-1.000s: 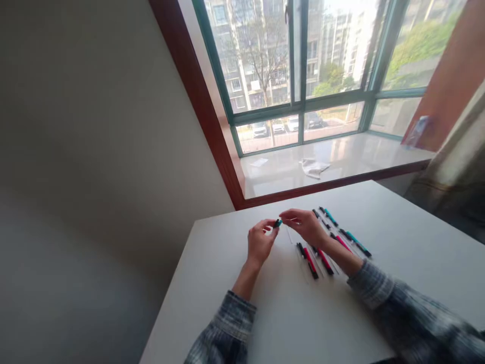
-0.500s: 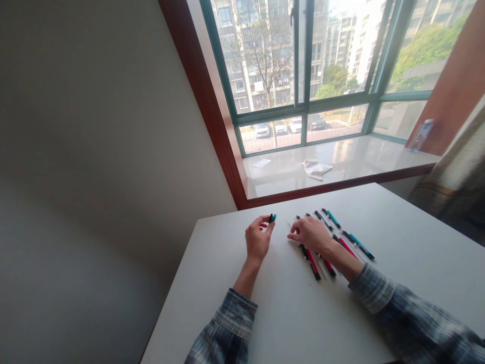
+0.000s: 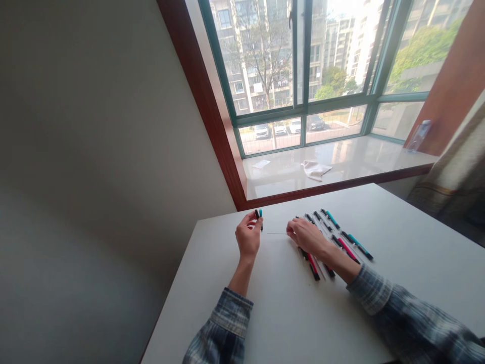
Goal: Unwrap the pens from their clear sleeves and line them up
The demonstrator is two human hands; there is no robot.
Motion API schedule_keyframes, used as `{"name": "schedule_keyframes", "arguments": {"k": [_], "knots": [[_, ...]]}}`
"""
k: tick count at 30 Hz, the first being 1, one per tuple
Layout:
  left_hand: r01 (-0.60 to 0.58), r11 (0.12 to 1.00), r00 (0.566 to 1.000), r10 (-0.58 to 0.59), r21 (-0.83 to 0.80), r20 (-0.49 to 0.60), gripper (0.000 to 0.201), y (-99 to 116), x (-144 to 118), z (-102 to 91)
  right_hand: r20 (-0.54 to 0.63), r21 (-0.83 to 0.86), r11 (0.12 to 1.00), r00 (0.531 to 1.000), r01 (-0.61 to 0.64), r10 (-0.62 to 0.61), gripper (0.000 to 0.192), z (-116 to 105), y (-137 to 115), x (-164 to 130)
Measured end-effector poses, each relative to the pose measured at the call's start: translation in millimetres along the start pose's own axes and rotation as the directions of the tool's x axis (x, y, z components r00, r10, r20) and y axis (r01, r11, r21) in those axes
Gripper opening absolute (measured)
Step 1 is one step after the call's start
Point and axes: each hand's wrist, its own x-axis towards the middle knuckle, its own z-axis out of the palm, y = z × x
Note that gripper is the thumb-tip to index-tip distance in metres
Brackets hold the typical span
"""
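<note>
Left hand [image 3: 248,236] raised just above the white table [image 3: 288,313], thumb and fingers pinched on a short teal-and-black pen piece [image 3: 259,214] held nearly upright. Right hand [image 3: 305,234] low over the tabletop, fingertips pinched on the end of a thin refill rod [image 3: 276,233] pointing left toward the other hand, well short of touching it. Just beside and partly under the right wrist, a row of pens [image 3: 333,237], red-and-black and teal-and-black, lying side by side. Beyond the table, a window sill [image 3: 341,167] with a crumpled cloth [image 3: 316,169] and a slip of paper [image 3: 261,163].
</note>
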Motion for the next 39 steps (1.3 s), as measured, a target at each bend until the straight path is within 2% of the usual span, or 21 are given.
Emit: {"name": "schedule_keyframes", "arguments": {"k": [2,4,7,9,12,15,17,21,25,28,30,32,35,37,39], "knots": [[0.017,1.0,1.0,-0.017,0.007,0.011,0.027,-0.2,-0.1,0.0,-0.077,0.125,0.992,0.996,-0.024,0.033,0.017,-3.8,3.5,1.4],[0.025,0.999,0.999,-0.027,0.043,0.044,0.027,0.5,-1.9,1.2,-0.155,0.307,0.949,0.98,-0.07,0.122,0.017,-6.6,8.1,4.9],[-0.021,0.99,0.993,0.004,0.138,0.117,0.023,3.9,-8.0,4.6,-0.219,0.575,0.813,0.941,-0.089,0.258,0.025,-7.1,14.5,11.7],[-0.113,0.977,0.981,0.081,0.18,0.175,0.019,6.7,-13.2,6.9,-0.226,0.717,0.696,0.93,-0.044,0.291,0.031,-5.9,16.2,15.5],[-0.215,0.955,0.958,0.165,0.205,0.236,0.018,10.3,-19.6,9.6,-0.231,0.846,0.531,0.928,0.044,0.291,0.038,-5.6,13.7,17.6],[-0.249,0.949,0.941,0.189,0.193,0.281,0.016,12.9,-22.8,11.1,-0.229,0.883,0.463,0.931,0.077,0.283,0.039,-8.4,8.5,16.6],[-0.255,0.951,0.933,0.193,0.178,0.302,0.014,14.7,-23.6,11.8,-0.229,0.873,0.481,0.934,0.072,0.275,0.039,-10.3,6.4,15.6],[-0.252,0.957,0.926,0.197,0.142,0.321,0.015,18.7,-24.8,12.8,-0.244,0.819,0.569,0.942,0.074,0.229,0.037,-10.5,5.6,14.1],[-0.217,0.971,0.927,0.173,0.1,0.333,0.017,21.0,-25.5,14.2,-0.208,0.748,0.662,0.966,0.056,0.154,0.032,-10.5,4.5,12.3],[-0.122,0.992,0.939,0.104,0.033,0.328,0.018,19.2,-23.8,15.9,-0.256,0.652,0.755,0.957,0.066,0.138,0.033,-15.5,4.6,10.5],[-0.022,0.999,0.946,0.036,-0.049,0.321,0.02,16.7,-21.2,17.1,-0.338,0.526,0.847,0.932,0.073,0.129,0.032,-19.0,6.7,9.4],[0.077,0.983,0.949,-0.02,-0.169,0.313,0.024,14.2,-18.2,18.1,-0.36,0.366,0.929,0.93,0.062,0.08,0.029,-19.7,9.8,8.4],[0.166,0.933,0.957,-0.074,-0.32,0.282,0.03,12.1,-14.6,18.9,-0.215,0.161,0.986,0.977,0.029,0.007,0.026,-14.2,13.6,7.2],[0.196,0.913,0.96,-0.104,-0.357,0.261,0.034,11.9,-13.7,19.2,-0.104,0.064,0.998,0.995,0.002,0.005,0.027,-8.8,14.3,6.7],[0.208,0.91,0.961,-0.122,-0.359,0.249,0.035,12.1,-13.6,19.4,-0.058,0.003,1.0,0.998,-0.02,0.02,0.027,-4.5,14.0,6.7]]}}
